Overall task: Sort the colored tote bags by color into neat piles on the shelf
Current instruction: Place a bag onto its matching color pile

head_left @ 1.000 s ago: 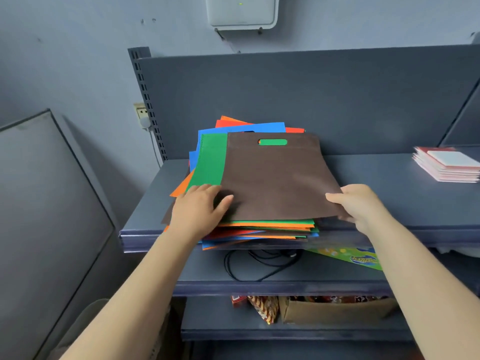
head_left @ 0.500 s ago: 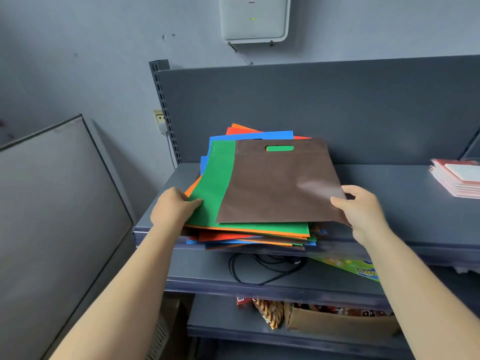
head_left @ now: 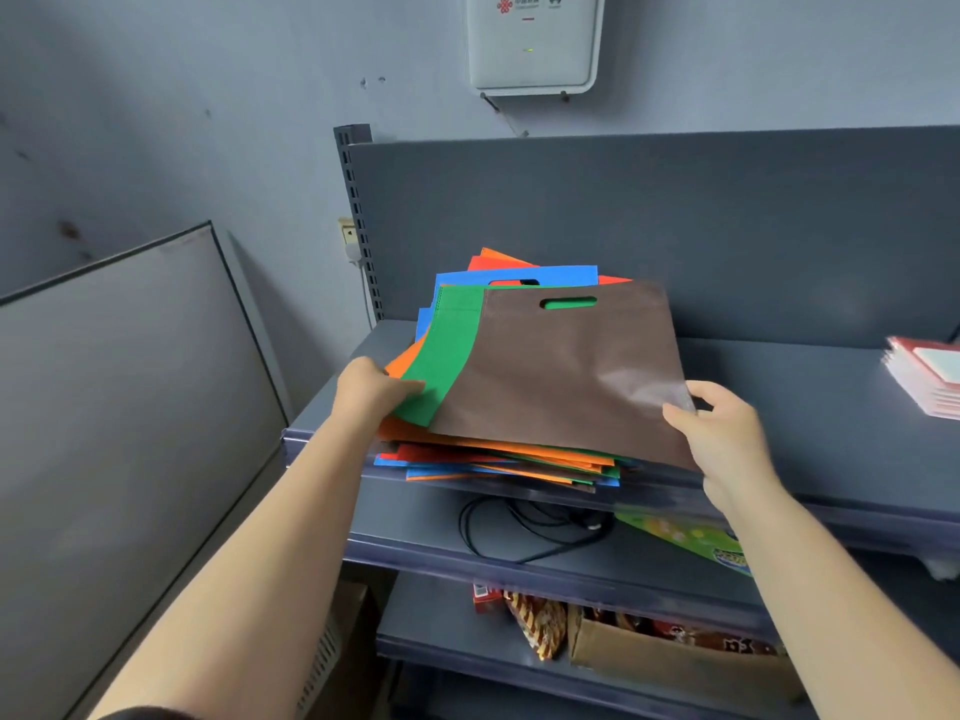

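A mixed stack of flat tote bags [head_left: 498, 459] in orange, red, blue and green lies on the top shelf [head_left: 810, 407], overhanging its front edge. A brown bag [head_left: 561, 376] is on top, its right front corner lifted and pinched by my right hand [head_left: 722, 439]. Under it lies a green bag [head_left: 447, 361], whose left front corner my left hand [head_left: 369, 392] grips, fingers tucked beneath. A blue bag [head_left: 514, 277] and red and orange ones peek out at the back.
A pile of red-and-white booklets [head_left: 930, 376] sits at the shelf's far right. Below, a black cable [head_left: 524, 527] and a green printed packet [head_left: 685, 537] lie on the second shelf; a cardboard box [head_left: 675, 652] stands lower. A grey panel [head_left: 119, 407] leans at left.
My left hand slid off the brown bag to the green bag's left corner. My right hand has raised the brown bag's right corner. The camera moved closer.
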A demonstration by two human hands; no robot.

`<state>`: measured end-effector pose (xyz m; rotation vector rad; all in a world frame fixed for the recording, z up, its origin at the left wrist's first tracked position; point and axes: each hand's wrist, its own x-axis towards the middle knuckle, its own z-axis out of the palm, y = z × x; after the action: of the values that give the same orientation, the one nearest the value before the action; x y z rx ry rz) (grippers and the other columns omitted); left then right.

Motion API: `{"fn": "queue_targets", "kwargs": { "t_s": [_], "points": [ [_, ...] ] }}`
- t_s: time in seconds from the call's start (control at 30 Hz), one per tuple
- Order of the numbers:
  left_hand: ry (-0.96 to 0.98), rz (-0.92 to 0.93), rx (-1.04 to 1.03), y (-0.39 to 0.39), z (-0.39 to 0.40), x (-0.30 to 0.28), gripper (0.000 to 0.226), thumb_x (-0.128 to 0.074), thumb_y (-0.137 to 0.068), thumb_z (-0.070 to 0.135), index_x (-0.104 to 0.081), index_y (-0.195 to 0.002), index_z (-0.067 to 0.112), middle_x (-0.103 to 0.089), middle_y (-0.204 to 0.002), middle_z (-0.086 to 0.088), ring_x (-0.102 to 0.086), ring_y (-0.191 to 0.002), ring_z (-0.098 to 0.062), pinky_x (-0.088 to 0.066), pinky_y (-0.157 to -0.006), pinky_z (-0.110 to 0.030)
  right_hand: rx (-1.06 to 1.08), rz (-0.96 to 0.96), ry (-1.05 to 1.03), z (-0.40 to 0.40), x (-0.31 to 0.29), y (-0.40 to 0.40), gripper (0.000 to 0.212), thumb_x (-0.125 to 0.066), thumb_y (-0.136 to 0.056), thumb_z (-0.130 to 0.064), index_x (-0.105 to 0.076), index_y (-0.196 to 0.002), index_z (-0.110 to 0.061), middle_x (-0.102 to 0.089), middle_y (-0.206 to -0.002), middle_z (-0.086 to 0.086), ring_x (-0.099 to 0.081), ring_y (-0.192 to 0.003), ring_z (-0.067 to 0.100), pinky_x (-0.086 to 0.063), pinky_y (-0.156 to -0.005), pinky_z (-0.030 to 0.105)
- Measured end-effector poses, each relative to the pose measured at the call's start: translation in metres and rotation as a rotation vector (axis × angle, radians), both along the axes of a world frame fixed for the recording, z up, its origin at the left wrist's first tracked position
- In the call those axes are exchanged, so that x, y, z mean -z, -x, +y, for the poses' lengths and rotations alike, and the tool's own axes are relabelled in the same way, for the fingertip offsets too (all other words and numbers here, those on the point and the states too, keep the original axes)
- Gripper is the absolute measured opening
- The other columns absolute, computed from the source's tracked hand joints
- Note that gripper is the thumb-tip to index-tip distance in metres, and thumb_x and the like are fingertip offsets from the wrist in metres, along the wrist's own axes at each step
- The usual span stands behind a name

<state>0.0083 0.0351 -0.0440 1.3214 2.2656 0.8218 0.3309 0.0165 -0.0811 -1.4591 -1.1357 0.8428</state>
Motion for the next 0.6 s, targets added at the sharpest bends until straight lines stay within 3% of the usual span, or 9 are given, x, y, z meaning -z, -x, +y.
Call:
{"fn": "queue_targets", "kwargs": {
  "t_s": [0.13,0.23,0.33,0.47,0.6],
  "points": [
    [-0.038,-0.021,-0.003,-0.004,-0.004,0.001,0.027,-0.076,-0.076,0.020,-0.057,-0.073,0.001,-0.042,-0.058,-0.008,-0.035,-0.053,-0.020,-0.028,-0.050,-0.029,-0.030,0.032,-0.022,-0.004,-0.002,-0.002,0.024,-0.059,-0.088,-0.004,-0.062,-0.096,-0.027,-0.064,-0.089,-0.014,-0.059,-0.084,0.005,-0.041,-0.071,0.027],
    [-0.190,0.082,0.013,0.002,-0.018,0.000,0.012,-0.070,-0.079,0.012,-0.070,-0.084,0.001,-0.063,-0.075,-0.022,-0.049,-0.062,-0.026,-0.035,-0.055,-0.028,-0.091,0.051,-0.031,-0.006,-0.003,0.000,0.027,-0.057,-0.089,-0.003,-0.061,-0.088,-0.029,-0.068,-0.092,-0.003,-0.061,-0.087,0.015,-0.044,-0.072,0.028],
    [-0.349,0.082,-0.020,0.013,-0.041,-0.001,0.022,-0.066,-0.083,0.008,-0.072,-0.104,0.005,-0.070,-0.100,-0.015,-0.063,-0.085,-0.028,-0.043,-0.070,-0.027,-0.148,0.148,0.001,-0.008,-0.004,0.005,0.027,-0.055,-0.092,-0.003,-0.059,-0.110,-0.023,-0.068,-0.101,0.000,-0.061,-0.093,0.015,-0.041,-0.082,0.030],
    [-0.483,-0.022,-0.126,0.031,-0.080,-0.001,0.021,-0.065,-0.084,0.005,-0.073,-0.104,0.006,-0.072,-0.093,-0.013,-0.066,-0.081,-0.022,-0.043,-0.066,-0.024,-0.252,0.305,0.016,-0.012,-0.006,0.017,0.037,-0.053,-0.094,-0.003,-0.057,-0.127,-0.018,-0.068,-0.112,0.001,-0.063,-0.104,0.017,-0.049,-0.092,0.037],
    [-0.488,-0.030,-0.313,0.058,-0.133,-0.002,0.024,-0.062,-0.084,0.003,-0.073,-0.105,0.008,-0.069,-0.085,-0.004,-0.057,-0.071,-0.008,-0.040,-0.060,-0.018,-0.378,0.501,0.015,-0.017,-0.006,0.042,0.033,-0.051,-0.094,-0.001,-0.061,-0.121,-0.018,-0.074,-0.095,0.000,-0.071,-0.080,0.012,-0.058,-0.064,0.024]
  ]
}}
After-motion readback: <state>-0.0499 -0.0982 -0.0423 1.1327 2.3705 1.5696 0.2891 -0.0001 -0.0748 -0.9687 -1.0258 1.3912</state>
